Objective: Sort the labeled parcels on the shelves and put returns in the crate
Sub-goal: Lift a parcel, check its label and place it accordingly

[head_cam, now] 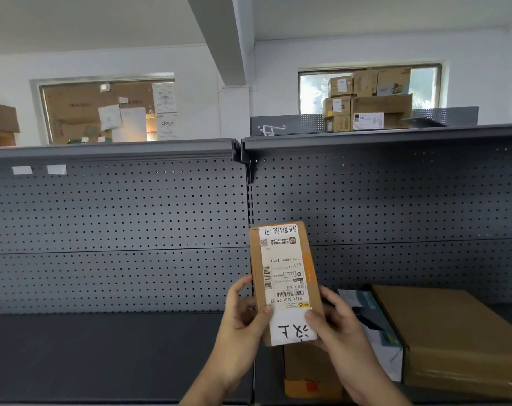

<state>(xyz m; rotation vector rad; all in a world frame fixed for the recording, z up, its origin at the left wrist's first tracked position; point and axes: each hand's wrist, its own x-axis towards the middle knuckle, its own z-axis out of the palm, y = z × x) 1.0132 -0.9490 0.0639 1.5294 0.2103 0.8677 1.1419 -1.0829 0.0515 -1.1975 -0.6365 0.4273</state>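
While it's held up in front of the shelving, the small cardboard parcel (284, 276) stands on end between both hands, top leaning slightly left, with its long white label (281, 268) facing the camera upside down. The left hand (243, 315) grips the lower left edge with the thumb curled onto the front. The right hand (336, 323) grips the lower right, thumb pressing the handwritten end of the label. So it's in the air over the right-hand bay, resting on nothing.

Right below it, partly hidden by the hands, lies another brown box (310, 373) with an orange patch at its near end. To the right of that is a white and teal carton (374, 326), touching a big flat parcel (454, 338) wrapped in shiny brown tape or plastic, hard to tell which.

The shelf deck (102, 353) is matte dark grey metal. The back panel (117, 230) is grey pegboard with rows of little holes, and two white tags (23, 170) are stuck on the left bay. On the top shelf (366, 139) a stack of cartons (366, 101) sits in front of a window, with a white hook (269, 130) lying nearby. The room has white walls and a white ceiling beam (219, 39), plus a second window (108, 112) on the left blocked with cardboard and papers.
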